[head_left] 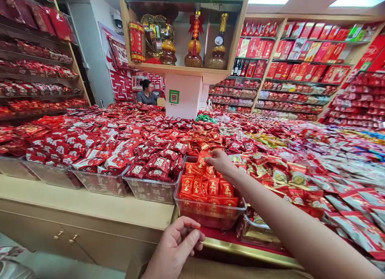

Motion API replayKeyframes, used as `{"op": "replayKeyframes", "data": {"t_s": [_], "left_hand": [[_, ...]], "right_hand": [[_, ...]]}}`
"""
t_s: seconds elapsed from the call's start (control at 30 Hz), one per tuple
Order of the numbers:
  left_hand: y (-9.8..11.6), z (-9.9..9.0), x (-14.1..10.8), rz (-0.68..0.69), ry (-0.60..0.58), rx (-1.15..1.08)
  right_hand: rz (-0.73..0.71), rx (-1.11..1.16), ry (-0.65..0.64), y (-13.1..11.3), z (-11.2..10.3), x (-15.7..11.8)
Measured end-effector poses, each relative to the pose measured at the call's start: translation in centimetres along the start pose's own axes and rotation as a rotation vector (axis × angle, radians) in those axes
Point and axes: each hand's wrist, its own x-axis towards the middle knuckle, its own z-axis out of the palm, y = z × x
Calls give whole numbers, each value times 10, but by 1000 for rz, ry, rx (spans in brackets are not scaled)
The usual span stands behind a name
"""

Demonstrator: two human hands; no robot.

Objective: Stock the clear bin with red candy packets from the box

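Red shiny packet [203,158], one, pinched in right hand [221,162] over one clear plastic tub [207,217]; left hand [177,247] half-curled, hold unclear.

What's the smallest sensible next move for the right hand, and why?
I'd probably lower the right hand slightly and seat its glossy red packet at the back of the clear plastic bin. The grip is already over that end, similar red packets with gold print fill the front, and the left hand is outside, nearer the camera.

Red packets [213,187] read 五福 and 喜 — maroon packets [159,163] show 囍 — a green-edged sign [173,96] bears a QR code.
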Motion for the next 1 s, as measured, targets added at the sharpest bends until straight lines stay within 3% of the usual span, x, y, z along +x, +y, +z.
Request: {"op": "replayKeyframes", "data": {"t_s": [0.13, 0.33, 0.67, 0.83, 1.0], "left_hand": [[-5, -2, 0, 18, -14, 9], [-8, -1, -1, 19, -30, -26], [-13, -3, 2, -10, -67, -17], [-9, -3, -2, -28, -100, 43], [-8, 0, 0, -34, -59, 24]], "right_hand": [[80, -226, -3, 7, 33, 36], [68, -482, -16, 13, 56, 48], [-189, -834, -93, 11, 50, 39], [-250, -937, -233, 16, 35, 32], [-269, -997, -343, 15, 29, 27]]}}
